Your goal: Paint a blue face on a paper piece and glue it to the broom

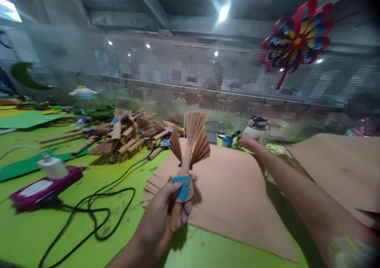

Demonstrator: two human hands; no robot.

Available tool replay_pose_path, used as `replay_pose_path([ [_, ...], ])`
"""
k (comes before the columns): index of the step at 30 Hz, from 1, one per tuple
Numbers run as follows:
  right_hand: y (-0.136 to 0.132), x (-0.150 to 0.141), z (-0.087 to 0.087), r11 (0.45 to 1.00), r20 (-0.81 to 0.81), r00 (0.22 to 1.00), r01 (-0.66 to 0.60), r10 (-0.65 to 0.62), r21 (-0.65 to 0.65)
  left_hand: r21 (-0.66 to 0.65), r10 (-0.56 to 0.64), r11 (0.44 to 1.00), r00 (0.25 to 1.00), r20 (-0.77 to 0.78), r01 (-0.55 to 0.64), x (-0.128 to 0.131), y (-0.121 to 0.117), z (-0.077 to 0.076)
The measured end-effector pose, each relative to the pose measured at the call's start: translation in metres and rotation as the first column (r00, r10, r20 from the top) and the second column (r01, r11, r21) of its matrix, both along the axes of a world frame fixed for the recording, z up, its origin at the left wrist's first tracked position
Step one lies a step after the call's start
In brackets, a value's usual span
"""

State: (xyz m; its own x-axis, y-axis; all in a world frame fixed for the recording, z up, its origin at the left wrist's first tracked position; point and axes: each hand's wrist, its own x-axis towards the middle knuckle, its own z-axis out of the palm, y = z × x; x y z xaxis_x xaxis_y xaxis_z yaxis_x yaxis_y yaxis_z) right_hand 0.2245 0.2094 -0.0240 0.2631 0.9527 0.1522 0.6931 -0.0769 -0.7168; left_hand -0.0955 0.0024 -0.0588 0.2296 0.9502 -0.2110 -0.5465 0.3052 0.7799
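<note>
"Brown and pleated, a paper fan (pixel 196 131) is standing upright at the frame's centre; what is holding it?"

"The left hand (pixel 166 208) is; its fingers are wrapping around the handle (pixel 186 163), the thumb pressing on a blue disc (pixel 186 191)."

"And the right hand (pixel 245 142)?"

"It is reaching beside the blue jar (pixel 227 142), right of centre; whether it is pinching the dark stick (pixel 236 134) there, I cannot tell; brown sheets (pixel 231 185) are lying below, on the green bench (pixel 26 232)."

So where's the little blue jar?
In the head view, the blue jar is right of centre, beyond the brown paper stack, just left of the right hand and the white bottle.
</note>
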Motion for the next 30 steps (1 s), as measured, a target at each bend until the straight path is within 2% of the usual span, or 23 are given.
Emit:
replay_pose_path([
  [3,-0.032,0.004,0.024,1.0,-0.038,0.999,0.017,-0.016,0.01,0.006,-0.01,1.0,1.0,-0.029,0.01,0.0,-0.001,0.004],
  [5,-0.07,-0.007,0.035,0.997,-0.07,0.997,-0.012,0.017,0.071,0.019,-0.015,1.0,0.999,-0.047,0.015,0.001,-0.002,0.005],
  [8,-0.139,-0.048,0.036,0.978,-0.124,0.972,-0.186,0.198,0.098,0.054,-0.018,0.998,0.998,-0.055,0.021,0.004,-0.004,0.006],
  [9,-0.161,-0.065,0.033,0.954,-0.155,0.942,-0.287,0.297,0.082,0.06,-0.022,0.998,0.998,-0.061,0.026,0.005,-0.005,0.006],
  [10,-0.181,-0.083,0.029,0.889,-0.241,0.859,-0.454,0.453,0.055,0.064,-0.027,0.997,0.997,-0.07,0.032,0.007,-0.006,0.006],
  [11,-0.197,-0.099,0.025,0.827,-0.316,0.777,-0.561,0.544,0.044,0.068,-0.034,0.997,0.996,-0.08,0.039,0.009,-0.007,0.006],
  [13,-0.219,-0.124,0.016,0.774,-0.423,0.684,-0.63,0.594,0.068,0.075,-0.047,0.996,0.994,-0.099,0.054,0.013,-0.01,0.006],
  [15,-0.229,-0.139,0.009,0.748,-0.528,0.6,-0.655,0.601,0.108,0.084,-0.059,0.994,0.992,-0.112,0.069,0.016,-0.014,0.006],
  [18,-0.234,-0.146,0.001,0.743,-0.626,0.517,-0.65,0.584,0.156,0.1,-0.086,0.99,0.989,-0.12,0.098,0.019,-0.021,0.006],
  [25,-0.244,-0.137,-0.001,0.845,-0.672,0.576,-0.515,0.466,0.144,0.182,-0.135,0.972,0.988,-0.08,0.148,0.015,-0.035,0.011],
  [30,-0.246,-0.123,-0.005,0.832,-0.689,0.559,-0.542,0.462,0.118,0.202,-0.147,0.965,0.984,-0.097,0.164,0.018,-0.034,0.012],
])
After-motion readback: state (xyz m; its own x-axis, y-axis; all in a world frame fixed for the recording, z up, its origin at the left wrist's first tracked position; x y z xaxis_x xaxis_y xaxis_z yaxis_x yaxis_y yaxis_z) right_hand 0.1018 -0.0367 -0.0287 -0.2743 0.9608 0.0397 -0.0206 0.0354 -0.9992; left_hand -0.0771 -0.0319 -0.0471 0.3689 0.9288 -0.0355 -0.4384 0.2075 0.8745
